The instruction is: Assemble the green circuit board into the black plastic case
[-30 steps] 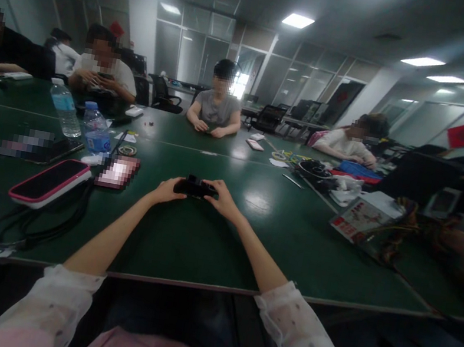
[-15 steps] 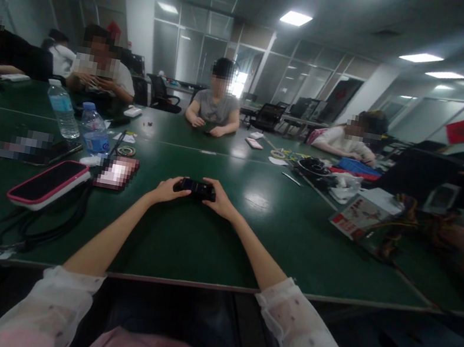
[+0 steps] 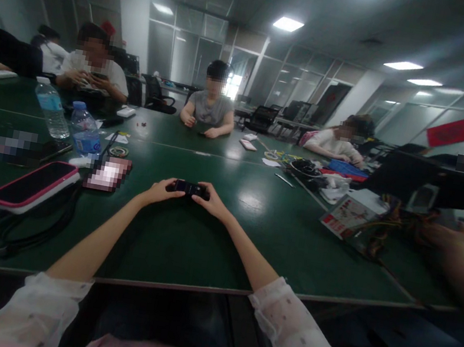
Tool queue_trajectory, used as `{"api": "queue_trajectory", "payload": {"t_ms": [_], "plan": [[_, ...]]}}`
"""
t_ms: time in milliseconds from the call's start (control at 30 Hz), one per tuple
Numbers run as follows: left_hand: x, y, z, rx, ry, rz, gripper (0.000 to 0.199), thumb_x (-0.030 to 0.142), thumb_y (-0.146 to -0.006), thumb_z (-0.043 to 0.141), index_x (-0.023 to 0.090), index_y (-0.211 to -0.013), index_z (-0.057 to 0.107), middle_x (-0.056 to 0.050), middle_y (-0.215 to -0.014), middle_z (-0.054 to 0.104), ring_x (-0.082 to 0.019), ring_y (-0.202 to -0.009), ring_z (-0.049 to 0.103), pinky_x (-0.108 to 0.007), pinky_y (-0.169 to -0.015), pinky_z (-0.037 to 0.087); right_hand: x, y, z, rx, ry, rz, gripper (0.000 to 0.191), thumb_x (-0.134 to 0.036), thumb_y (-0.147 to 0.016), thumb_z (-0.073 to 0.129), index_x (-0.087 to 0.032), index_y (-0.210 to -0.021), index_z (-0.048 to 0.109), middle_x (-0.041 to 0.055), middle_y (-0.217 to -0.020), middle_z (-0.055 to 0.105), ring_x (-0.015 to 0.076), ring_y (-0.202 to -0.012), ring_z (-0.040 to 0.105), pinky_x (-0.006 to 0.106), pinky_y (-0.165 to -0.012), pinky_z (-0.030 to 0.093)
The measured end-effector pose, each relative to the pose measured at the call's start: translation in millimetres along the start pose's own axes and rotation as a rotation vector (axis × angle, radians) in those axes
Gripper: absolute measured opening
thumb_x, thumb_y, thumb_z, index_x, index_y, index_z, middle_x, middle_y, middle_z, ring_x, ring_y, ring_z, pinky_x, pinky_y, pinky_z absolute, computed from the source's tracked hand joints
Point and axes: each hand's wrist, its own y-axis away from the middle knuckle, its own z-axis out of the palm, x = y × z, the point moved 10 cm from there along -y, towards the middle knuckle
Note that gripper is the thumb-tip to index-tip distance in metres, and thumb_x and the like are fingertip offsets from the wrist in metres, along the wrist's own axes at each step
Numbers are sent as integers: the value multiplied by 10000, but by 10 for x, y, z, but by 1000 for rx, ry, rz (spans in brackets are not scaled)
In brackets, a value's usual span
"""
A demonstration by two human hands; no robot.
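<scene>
Black device (image 3: pixel 190 189) stretches sideways, left hand (image 3: pixel 158 192) and right hand (image 3: pixel 214 203) curled around its ends.

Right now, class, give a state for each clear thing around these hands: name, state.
Black device: held between left hand and right hand
Pink-rimmed device: screen dark
White-capped bottle: standing, capped
Blue-capped bottle: standing, capped
Tape roll: lying flat
Thin stick: lying flat

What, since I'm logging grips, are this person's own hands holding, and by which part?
A small dark device, held by its two ends: the left hand grips the left end, the right hand the right end.
</scene>
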Motion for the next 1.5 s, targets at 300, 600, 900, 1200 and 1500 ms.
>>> {"api": "queue_trajectory", "payload": {"t_ms": [300, 600, 900, 1200, 1500], "plan": [[-29, -1, -2, -17, 63, -33, 614, 564, -687, 688, 269, -1215, 584, -50, -1204, 653, -298, -1137, 589, -419, -983, 436, 19, -19, 9, -49, -86, 48, 529, -479, -742, 699, -250, -1186, 527, 50, -1073, 603, 191, -943, 608, 414, -861, 508], [-5, 18, -7, -23, 89, -22, 614, 546, -687, 698, 263, -1220, 583, -53, -1225, 640, -298, -1154, 574, -426, -1006, 413, 48, -10, 1, -39, -96, 103, 517, -470, -715, 724, -229, -1146, 567, 46, -1044, 624, 188, -918, 611, 416, -866, 499], [-25, -23, 35, -47, 93, 39, 664, 538, -661, 723, 263, -1242, 559, -61, -1252, 611, -286, -1178, 554, -456, -1036, 374, 23, 3, -10, -22, -189, 110, 543, -391, -667, 779, -218, -1140, 574, 41, -1035, 637, 183, -923, 614, 383, -886, 486], [-10, 7, 1, -20, 216, 42, 679, 390, -606, 812, 229, -1211, 549, -92, -1191, 641, -307, -1175, 559, -494, -1048, 361, 43, -21, -30, 2, -190, 113, 545, -388, -664, 779, -206, -1144, 597, 55, -1067, 641, 194, -964, 609, 400, -922, 467], [-24, -51, 16, -22, 171, 128, 619, 424, -643, 784, 234, -1187, 557, -74, -1208, 615, -277, -1144, 571, -457, -1003, 414, 43, -19, -30, -34, -188, 117, 568, -393, -687, 766, -203, -1185, 569, 68, -1097, 625, 197, -984, 606, 408, -917, 481]]}}
